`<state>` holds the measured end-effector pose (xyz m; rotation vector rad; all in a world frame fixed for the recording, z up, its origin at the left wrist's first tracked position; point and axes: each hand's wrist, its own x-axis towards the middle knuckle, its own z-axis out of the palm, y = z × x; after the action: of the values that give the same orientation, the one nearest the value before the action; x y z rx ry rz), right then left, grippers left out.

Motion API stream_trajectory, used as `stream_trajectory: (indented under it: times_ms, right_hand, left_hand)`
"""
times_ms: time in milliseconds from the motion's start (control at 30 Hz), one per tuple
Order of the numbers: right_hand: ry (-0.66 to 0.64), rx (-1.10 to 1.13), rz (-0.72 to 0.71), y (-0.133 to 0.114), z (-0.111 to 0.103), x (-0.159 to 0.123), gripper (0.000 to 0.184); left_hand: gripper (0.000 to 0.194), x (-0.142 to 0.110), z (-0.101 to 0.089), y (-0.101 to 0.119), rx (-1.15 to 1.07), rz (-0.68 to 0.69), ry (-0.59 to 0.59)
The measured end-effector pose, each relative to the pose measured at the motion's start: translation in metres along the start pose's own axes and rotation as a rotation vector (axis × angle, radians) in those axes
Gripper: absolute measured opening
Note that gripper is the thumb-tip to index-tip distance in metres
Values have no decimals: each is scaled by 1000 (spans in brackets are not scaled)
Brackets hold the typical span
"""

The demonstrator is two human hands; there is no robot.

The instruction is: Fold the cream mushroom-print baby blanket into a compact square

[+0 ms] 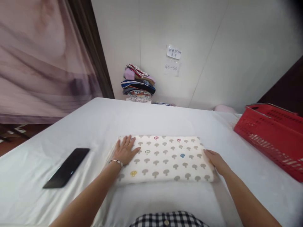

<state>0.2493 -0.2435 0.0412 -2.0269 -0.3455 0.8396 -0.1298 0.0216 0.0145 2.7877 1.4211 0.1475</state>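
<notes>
A folded white cloth (163,160) with a mushroom print lies flat in front of me, wider than it is deep. Most of its mushrooms are grey; a few are red, green, blue or yellow. My left hand (125,151) rests flat on its left end, fingers spread, with a bracelet at the wrist. At the opposite end, my right hand (216,160) grips the cloth's right edge; some of its fingers are hidden along that edge.
The white-covered table (151,118) holds a black phone-like slab (67,168) on the left and a red plastic basket (272,135) on the right. A pile of folded clothes (138,83) stands by the wall, near paper labels (173,52). A pinkish curtain (35,56) hangs at left.
</notes>
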Motion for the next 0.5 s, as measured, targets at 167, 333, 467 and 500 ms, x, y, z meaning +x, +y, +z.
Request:
stream_trajectory:
  times_ms: [167,333,467,500]
  right_hand:
    - [-347,257,266,-2,-5,-12,50]
    - [-452,440,443,5,-7,-10,53]
    - [-419,510,472,6,-4,-13,67]
    - [-388,506,474,6,-2,-14,71]
  left_hand:
    - [68,-1,-7,0,-48,-10,-29]
    - [60,-1,-21,12,-121,-63,-49]
    - [55,5,-25,54,-156,163,18]
    - [51,9,-24,65,-180,219,19]
